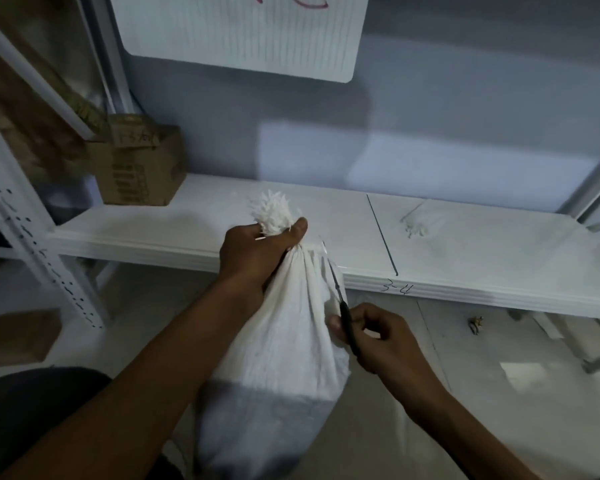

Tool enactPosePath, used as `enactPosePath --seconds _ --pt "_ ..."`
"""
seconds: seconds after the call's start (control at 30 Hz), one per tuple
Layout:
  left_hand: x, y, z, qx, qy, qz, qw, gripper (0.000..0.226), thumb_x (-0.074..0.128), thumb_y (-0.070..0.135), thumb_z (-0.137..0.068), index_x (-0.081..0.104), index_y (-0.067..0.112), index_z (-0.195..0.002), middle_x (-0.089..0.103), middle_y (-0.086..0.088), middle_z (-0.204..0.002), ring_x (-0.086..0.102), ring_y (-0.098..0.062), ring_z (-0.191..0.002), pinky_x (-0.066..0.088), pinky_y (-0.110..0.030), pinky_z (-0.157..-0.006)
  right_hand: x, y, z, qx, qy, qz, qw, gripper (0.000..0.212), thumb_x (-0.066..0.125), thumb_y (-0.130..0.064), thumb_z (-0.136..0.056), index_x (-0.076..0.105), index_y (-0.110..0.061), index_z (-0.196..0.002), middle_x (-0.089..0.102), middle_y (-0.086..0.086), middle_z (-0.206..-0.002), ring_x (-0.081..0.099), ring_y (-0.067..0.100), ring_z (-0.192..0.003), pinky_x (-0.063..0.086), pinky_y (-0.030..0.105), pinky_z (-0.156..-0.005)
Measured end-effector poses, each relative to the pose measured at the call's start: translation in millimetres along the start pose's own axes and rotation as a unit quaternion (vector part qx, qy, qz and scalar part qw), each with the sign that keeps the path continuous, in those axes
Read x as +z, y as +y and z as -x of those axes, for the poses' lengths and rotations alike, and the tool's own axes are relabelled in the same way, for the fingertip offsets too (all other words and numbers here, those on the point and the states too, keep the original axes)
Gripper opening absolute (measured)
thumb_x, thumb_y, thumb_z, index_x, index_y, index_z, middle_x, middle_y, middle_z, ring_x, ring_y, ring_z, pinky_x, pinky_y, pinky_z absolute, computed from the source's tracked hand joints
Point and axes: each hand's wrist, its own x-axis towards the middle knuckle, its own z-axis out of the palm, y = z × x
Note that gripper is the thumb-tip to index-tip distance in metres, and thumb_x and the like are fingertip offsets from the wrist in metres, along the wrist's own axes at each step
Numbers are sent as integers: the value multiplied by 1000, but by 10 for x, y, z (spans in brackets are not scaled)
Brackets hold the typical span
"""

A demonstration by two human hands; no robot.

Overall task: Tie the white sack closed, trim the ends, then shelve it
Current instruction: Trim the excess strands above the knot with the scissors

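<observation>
A white sack [284, 341] stands upright in front of the white shelf [465, 258], its lower part in shadow. My left hand [257, 251] grips the gathered neck just below the frayed white top [274, 211]. My right hand [371, 336] holds black-handled scissors [340, 299] beside the sack's right side, the thin blades pointing up toward the tied neck. A thin clear tie end sticks out to the right of the neck near the blade tips.
A cardboard box [139, 168] sits at the shelf's back left. A bundle of white ties [414, 223] lies on the shelf's right half. A perforated white upright [32, 237] stands at left. A white board [243, 32] hangs on the wall above.
</observation>
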Motion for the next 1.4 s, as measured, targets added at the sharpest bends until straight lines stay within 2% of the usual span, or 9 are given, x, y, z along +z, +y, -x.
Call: enactPosePath --seconds 0.13,0.27,0.4,0.57,0.73,0.8,1.03,1.23,1.4 --pt "20 -61 0 -18 -13 -5 1000 41 93 37 -57 80 9 -85 80 -5 -83 77 -23 -82 60 -46 -86 54 81 -67 -4 0 15 1000 40 73 -55 -71 54 -23 -54 55 -4 -63 47 -2 -47 34 11 -50" --pt "49 -155 42 -41 -29 -13 999 42 93 35 -58 79 6 -86 80 -8 -84 77 -26 -83 60 -48 -86 153 81 -38 -2 -11 -18 1000 67 69 -67 -64 49 -3 -64 49 -1 -59 42 1 -45 35 15 -48" --pt "53 -162 67 -94 -61 19 994 43 88 26 -69 73 -5 -96 77 -20 -96 75 -34 -91 59 -50 -86 169 78 -45 16 -7 -23 1000 52 66 -62 -70 44 -16 -58 43 -8 -52 38 3 -44 33 19 -49" --pt "82 -127 44 -123 -92 34 988 37 72 15 -87 63 -8 -114 72 -18 -113 72 -26 -97 60 -33 -82 113 69 -38 28 -6 -24 999 49 66 -58 -72 46 -15 -59 41 -11 -47 37 3 -42 34 17 -46" --pt "76 -120 47 -89 -107 -16 990 19 69 13 -89 65 -3 -99 71 -17 -104 71 -26 -95 59 -35 -86 109 53 -31 41 -17 -26 999 49 70 -53 -73 46 -14 -57 40 -11 -45 37 4 -39 33 17 -42" --pt "67 -114 68 -56 -111 -42 991 18 71 16 -87 66 0 -94 70 -16 -98 71 -26 -89 59 -38 -86 119 60 -32 43 -23 -26 998 48 72 -48 -76 45 -18 -52 41 -11 -45 38 4 -38 34 17 -43" --pt "60 -155 61 0 -66 -116 991 54 72 45 -58 71 9 -98 76 -12 -95 74 -31 -89 58 -51 -88 171 80 -14 31 -27 -30 999 50 72 -48 -77 46 -10 -58 40 -3 -49 37 7 -40 33 19 -43" --pt "76 -166 37 -9 -60 -117 991 63 72 47 -57 68 8 -106 75 -13 -101 73 -31 -93 57 -50 -92 188 76 -10 27 -37 -58 997 58 70 -52 -71 43 -1 -62 38 -5 -50 35 7 -40 32 19 -43" --pt "88 -141 71 0 -53 -101 993 55 72 41 -59 70 7 -103 75 -16 -102 72 -33 -96 56 -51 -93 187 80 -12 39 -48 -109 992 44 67 -44 -73 42 -10 -61 37 -8 -46 30 6 -38 27 20 -41"
